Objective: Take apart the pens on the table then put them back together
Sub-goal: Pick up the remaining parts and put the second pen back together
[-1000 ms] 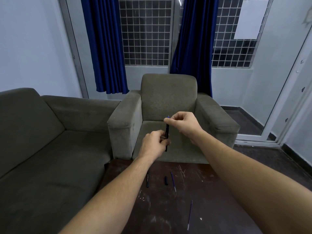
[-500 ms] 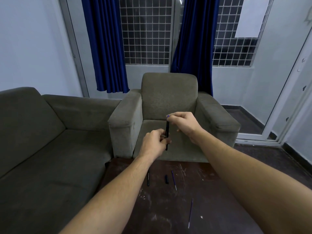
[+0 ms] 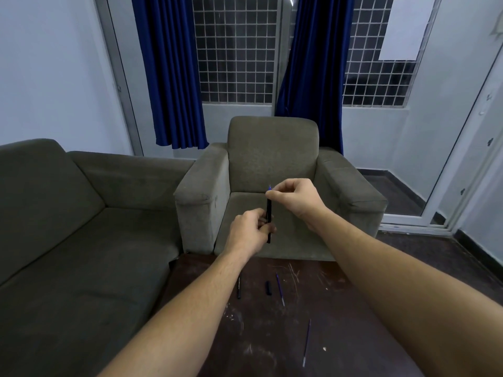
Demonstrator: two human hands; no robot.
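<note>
Though the table lies below, I work in the air over its far edge. My left hand grips the pen low, fingers curled round it; my right hand, directly above, pinches its blue tip. The pen stands upright, so I judge the coming push or pull runs along it. A cap lies below.

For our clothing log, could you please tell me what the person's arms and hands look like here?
The left forearm and the right forearm are bare up to the picture's edge; no sleeve shows. The left hand and the right hand are ungloved. No watch, bracelet or ring is visible on the wrists or on the fingers that show.
</note>
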